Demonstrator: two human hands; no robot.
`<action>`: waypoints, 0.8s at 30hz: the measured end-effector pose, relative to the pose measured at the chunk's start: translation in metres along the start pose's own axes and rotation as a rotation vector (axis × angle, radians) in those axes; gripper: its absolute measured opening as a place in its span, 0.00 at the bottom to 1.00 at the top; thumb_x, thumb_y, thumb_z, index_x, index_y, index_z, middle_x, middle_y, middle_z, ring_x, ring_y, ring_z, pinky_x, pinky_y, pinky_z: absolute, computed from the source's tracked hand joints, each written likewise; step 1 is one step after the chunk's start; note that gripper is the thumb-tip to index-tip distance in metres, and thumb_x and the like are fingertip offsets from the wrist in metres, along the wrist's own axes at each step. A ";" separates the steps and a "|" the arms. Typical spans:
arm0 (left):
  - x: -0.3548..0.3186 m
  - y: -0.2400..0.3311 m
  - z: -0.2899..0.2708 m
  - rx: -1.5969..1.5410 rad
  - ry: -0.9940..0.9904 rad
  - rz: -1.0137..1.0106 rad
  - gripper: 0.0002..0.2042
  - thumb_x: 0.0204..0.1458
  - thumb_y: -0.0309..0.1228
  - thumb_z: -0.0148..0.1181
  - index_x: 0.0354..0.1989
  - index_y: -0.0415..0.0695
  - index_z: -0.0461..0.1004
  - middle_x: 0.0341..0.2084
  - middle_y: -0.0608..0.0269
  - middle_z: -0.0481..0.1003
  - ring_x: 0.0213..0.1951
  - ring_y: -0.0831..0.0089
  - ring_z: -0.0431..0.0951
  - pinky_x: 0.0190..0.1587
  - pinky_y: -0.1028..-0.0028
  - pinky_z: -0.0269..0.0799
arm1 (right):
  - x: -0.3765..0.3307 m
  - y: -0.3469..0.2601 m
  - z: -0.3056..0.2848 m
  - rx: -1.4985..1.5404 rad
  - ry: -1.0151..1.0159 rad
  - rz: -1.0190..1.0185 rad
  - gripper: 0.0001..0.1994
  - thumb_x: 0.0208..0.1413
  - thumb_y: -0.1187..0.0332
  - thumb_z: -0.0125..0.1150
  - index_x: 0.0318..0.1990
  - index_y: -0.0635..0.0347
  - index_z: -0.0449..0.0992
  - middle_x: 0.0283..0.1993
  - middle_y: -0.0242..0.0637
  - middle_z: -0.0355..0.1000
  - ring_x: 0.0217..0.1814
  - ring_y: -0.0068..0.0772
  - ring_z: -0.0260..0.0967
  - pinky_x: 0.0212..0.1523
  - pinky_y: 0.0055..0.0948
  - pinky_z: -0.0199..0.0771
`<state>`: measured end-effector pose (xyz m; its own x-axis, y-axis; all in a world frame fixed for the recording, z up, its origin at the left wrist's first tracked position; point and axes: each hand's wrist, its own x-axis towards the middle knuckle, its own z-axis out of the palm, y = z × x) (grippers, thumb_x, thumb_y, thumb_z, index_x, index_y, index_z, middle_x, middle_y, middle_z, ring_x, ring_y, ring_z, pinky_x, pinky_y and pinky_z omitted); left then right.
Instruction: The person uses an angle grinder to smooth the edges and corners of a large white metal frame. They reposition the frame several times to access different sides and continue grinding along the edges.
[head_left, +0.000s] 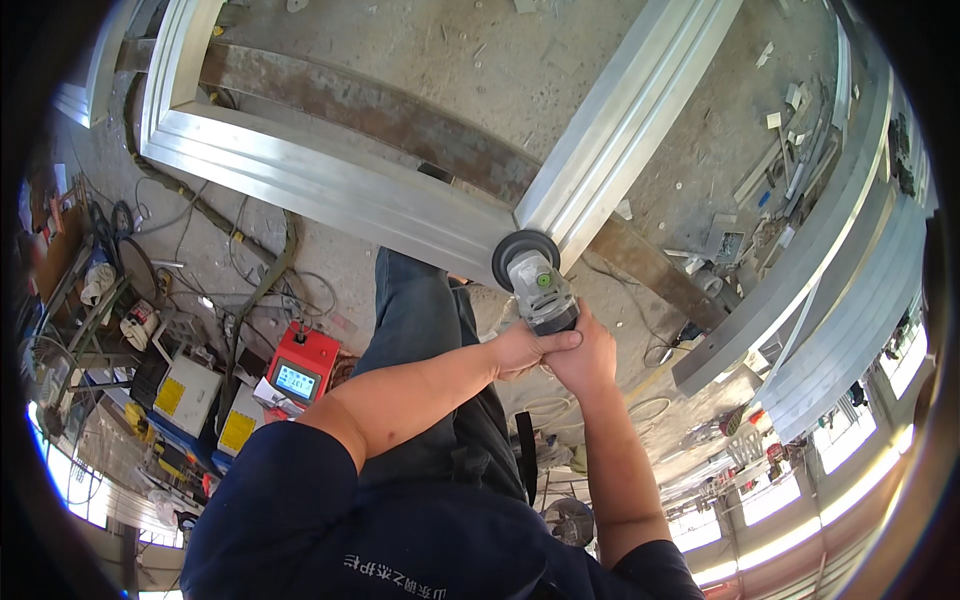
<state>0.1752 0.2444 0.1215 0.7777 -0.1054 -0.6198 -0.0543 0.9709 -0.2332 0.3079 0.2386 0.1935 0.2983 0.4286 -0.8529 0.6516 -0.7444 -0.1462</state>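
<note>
Both of my hands are wrapped round an angle grinder (541, 285) with a grey head and a dark round disc (513, 252). My left hand (527, 350) grips its body from the left, and my right hand (588, 352) closes round it from the right, close beside the left. The disc lies at the near corner of a silver metal frame (330, 180), where two grooved profiles meet. Whether the disc is turning, I cannot tell. Much of the grinder's body is hidden under my fingers.
A rusty steel beam (370, 110) runs beneath the frame. At the left stands a red machine (302, 362) with a lit screen, among cables and grey boxes (187, 392). Long metal profiles (780, 320) are stacked at the right, near scattered offcuts (790, 150).
</note>
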 end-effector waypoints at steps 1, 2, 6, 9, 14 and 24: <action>-0.002 -0.001 0.003 -0.007 -0.003 0.010 0.33 0.52 0.36 0.77 0.64 0.48 0.67 0.59 0.66 0.72 0.63 0.70 0.70 0.64 0.66 0.69 | 0.001 0.000 -0.001 -0.006 -0.006 0.002 0.32 0.34 0.64 0.76 0.52 0.60 0.73 0.39 0.53 0.80 0.45 0.63 0.78 0.45 0.49 0.79; -0.006 -0.003 0.007 -0.013 -0.006 0.020 0.32 0.52 0.36 0.77 0.64 0.48 0.67 0.59 0.66 0.72 0.63 0.70 0.70 0.64 0.66 0.69 | 0.000 0.001 0.000 -0.010 -0.008 0.001 0.32 0.34 0.64 0.76 0.52 0.60 0.73 0.39 0.53 0.80 0.45 0.62 0.78 0.45 0.49 0.79; -0.002 -0.005 0.001 0.017 -0.010 0.022 0.33 0.52 0.37 0.77 0.64 0.48 0.67 0.59 0.66 0.72 0.63 0.70 0.70 0.65 0.65 0.68 | -0.001 0.004 0.005 0.008 0.009 0.000 0.33 0.33 0.64 0.76 0.52 0.60 0.73 0.39 0.53 0.80 0.46 0.62 0.78 0.45 0.49 0.79; 0.000 -0.003 -0.003 0.009 -0.018 0.006 0.33 0.51 0.37 0.77 0.64 0.48 0.67 0.59 0.65 0.72 0.64 0.69 0.69 0.66 0.65 0.67 | 0.000 0.003 0.004 -0.011 0.007 -0.005 0.33 0.33 0.63 0.76 0.53 0.61 0.72 0.39 0.53 0.80 0.46 0.62 0.78 0.46 0.49 0.79; -0.002 -0.007 -0.001 0.006 -0.016 0.043 0.33 0.52 0.36 0.77 0.65 0.47 0.66 0.60 0.64 0.71 0.64 0.69 0.69 0.67 0.64 0.67 | -0.003 0.007 0.008 -0.015 0.012 -0.026 0.33 0.35 0.63 0.75 0.53 0.62 0.72 0.39 0.54 0.80 0.46 0.62 0.78 0.46 0.49 0.79; 0.001 -0.009 -0.008 0.037 -0.001 0.047 0.33 0.52 0.37 0.76 0.65 0.46 0.66 0.60 0.62 0.71 0.64 0.67 0.70 0.67 0.62 0.69 | -0.002 -0.004 0.001 -0.018 -0.012 -0.030 0.25 0.43 0.62 0.68 0.50 0.62 0.71 0.41 0.57 0.79 0.47 0.63 0.77 0.47 0.52 0.77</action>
<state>0.1718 0.2336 0.1171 0.7752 -0.0597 -0.6289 -0.0670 0.9821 -0.1759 0.3044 0.2400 0.1952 0.2699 0.4447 -0.8540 0.6730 -0.7215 -0.1630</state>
